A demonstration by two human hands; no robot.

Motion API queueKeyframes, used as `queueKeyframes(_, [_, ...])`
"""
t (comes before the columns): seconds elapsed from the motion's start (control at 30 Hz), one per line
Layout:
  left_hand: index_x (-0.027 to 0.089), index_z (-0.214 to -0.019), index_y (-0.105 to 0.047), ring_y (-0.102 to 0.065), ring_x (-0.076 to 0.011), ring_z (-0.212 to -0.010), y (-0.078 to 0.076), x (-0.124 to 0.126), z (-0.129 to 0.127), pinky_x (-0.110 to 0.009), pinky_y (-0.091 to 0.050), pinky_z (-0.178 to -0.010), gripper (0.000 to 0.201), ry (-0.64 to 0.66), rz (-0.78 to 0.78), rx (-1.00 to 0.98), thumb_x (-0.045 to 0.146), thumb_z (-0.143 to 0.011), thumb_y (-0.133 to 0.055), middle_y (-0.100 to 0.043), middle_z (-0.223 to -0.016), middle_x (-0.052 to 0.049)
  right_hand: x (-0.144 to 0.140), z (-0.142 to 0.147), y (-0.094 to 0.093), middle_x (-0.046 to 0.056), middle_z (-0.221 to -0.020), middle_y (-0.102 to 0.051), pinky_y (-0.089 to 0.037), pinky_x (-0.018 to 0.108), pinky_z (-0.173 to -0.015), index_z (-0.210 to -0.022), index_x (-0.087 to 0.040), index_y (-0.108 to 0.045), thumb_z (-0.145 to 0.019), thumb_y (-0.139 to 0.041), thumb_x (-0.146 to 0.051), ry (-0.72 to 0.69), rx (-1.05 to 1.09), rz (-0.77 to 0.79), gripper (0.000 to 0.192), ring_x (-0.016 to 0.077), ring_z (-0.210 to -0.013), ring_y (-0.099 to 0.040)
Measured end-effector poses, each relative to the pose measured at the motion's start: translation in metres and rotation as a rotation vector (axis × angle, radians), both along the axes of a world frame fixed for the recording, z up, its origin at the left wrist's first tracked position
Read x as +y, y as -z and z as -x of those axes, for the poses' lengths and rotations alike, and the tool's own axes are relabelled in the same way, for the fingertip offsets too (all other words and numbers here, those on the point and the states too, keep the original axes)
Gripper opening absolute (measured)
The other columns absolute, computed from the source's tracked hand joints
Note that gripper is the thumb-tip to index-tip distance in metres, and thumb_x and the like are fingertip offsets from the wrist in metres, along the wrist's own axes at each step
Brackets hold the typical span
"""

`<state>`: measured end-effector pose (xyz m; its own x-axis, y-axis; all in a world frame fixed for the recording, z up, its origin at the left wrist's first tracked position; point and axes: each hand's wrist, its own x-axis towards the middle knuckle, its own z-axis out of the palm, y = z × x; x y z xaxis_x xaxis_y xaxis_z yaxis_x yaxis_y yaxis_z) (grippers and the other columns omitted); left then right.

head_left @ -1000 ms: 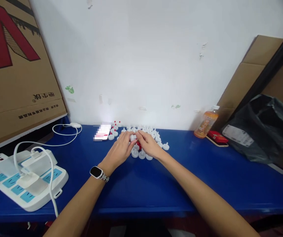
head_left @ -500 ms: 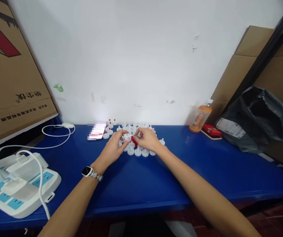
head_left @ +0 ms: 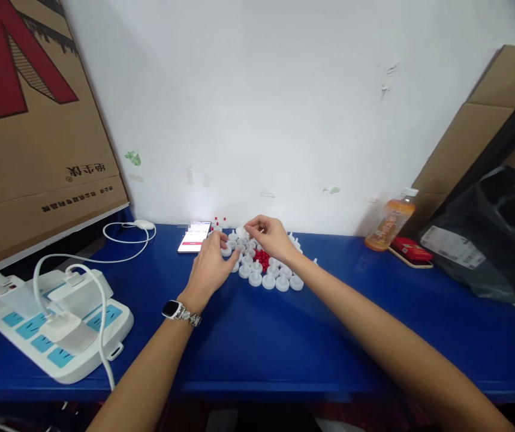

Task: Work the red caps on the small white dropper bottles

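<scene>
Left hand (head_left: 210,264): thumb parted from the curled fingers, nothing visibly gripped, poised over the left edge of the cluster; watch (head_left: 171,309) with metal band at the wrist. Right hand (head_left: 273,236): thumb and forefinger pinched on one white cap (head_left: 241,232) at the back of the cluster. White caps (head_left: 269,281), many, nozzles mostly upward, massed on a blue table (head_left: 261,342) near the wall, around a heap of small red pieces (head_left: 262,259). Red-tipped caps (head_left: 217,226), several, grouped at back left, beside a phone (head_left: 195,237) with lit screen. Power strip (head_left: 125,327), white, blue socket panels, plugs inserted, at left. Bottle (head_left: 389,225), orange, white-topped, standing at right; red packet (head_left: 410,247) just beside it; dark plastic bag (head_left: 486,246) beyond.
</scene>
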<state>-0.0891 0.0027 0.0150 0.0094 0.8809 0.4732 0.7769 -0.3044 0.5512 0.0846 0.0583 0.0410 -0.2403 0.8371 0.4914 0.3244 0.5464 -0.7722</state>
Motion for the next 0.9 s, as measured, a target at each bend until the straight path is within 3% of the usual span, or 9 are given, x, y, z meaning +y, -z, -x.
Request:
queueKeyframes(0.13, [0.023, -0.09, -0.056, -0.059, -0.0166, -0.069, -0.003, 0.001, 0.014, -0.026, -0.034, -0.057, 0.017, -0.065, 0.18, 0.101, 0.04, -0.088, -0.055, -0.064, -0.074, 0.001, 0.047, 0.025, -0.004, 0.003, -0.076, -0.071, -0.045, 0.024, -0.066, -0.087, -0.016, -0.068, -0.084, -0.056, -0.019, 0.119, -0.364, -0.085, 0.013, 0.0147, -0.07, -0.063])
queueKeyframes(0.3, [0.023, -0.08, -0.055, -0.06, -0.0159, -0.07, -0.001, 0.003, 0.023, -0.025, -0.031, -0.056, 0.019, 0.01, 0.278, 0.152, 0.04, -0.087, -0.054, -0.067, -0.075, 0.001, 0.084, 0.057, -0.001, 0.008, -0.093, -0.074, -0.044, 0.027, -0.072, -0.093, -0.017, -0.072, -0.086, -0.053, -0.017, 0.219, -0.73, -0.112, 0.02, 0.0197, -0.084, -0.065])
queueKeyframes(0.57, [0.024, -0.08, -0.057, -0.061, -0.017, -0.069, 0.003, 0.007, 0.037, -0.025, -0.031, -0.054, 0.019, -0.003, 0.404, 0.193, 0.042, -0.085, -0.054, -0.068, -0.076, 0.0, 0.086, 0.08, -0.006, 0.01, -0.099, -0.074, -0.043, 0.03, -0.085, -0.099, -0.017, -0.073, -0.088, -0.05, -0.018, 0.18, -0.804, -0.145, 0.026, 0.0226, -0.094, -0.065])
queueKeyframes(0.7, [0.023, -0.081, -0.059, -0.062, -0.0176, -0.071, 0.003, 0.005, 0.036, -0.025, -0.033, -0.055, 0.02, 0.005, 0.405, 0.199, 0.043, -0.085, -0.055, -0.069, -0.079, -0.001, 0.078, 0.069, -0.002, 0.009, -0.094, -0.075, -0.043, 0.027, -0.078, -0.095, -0.017, -0.074, -0.086, -0.055, -0.02, 0.117, -0.831, -0.142, 0.021, 0.0207, -0.087, -0.065])
queueKeyframes(0.9, [0.024, -0.081, -0.061, -0.064, -0.0189, -0.072, 0.003, 0.001, 0.032, -0.026, -0.036, -0.059, 0.017, 0.041, 0.361, 0.198, 0.039, -0.086, -0.054, -0.071, -0.082, -0.002, 0.074, 0.04, 0.006, 0.007, -0.09, -0.074, -0.043, 0.026, -0.073, -0.099, -0.017, -0.072, -0.088, -0.052, -0.023, 0.137, -0.665, -0.232, 0.023, 0.0192, -0.082, -0.065])
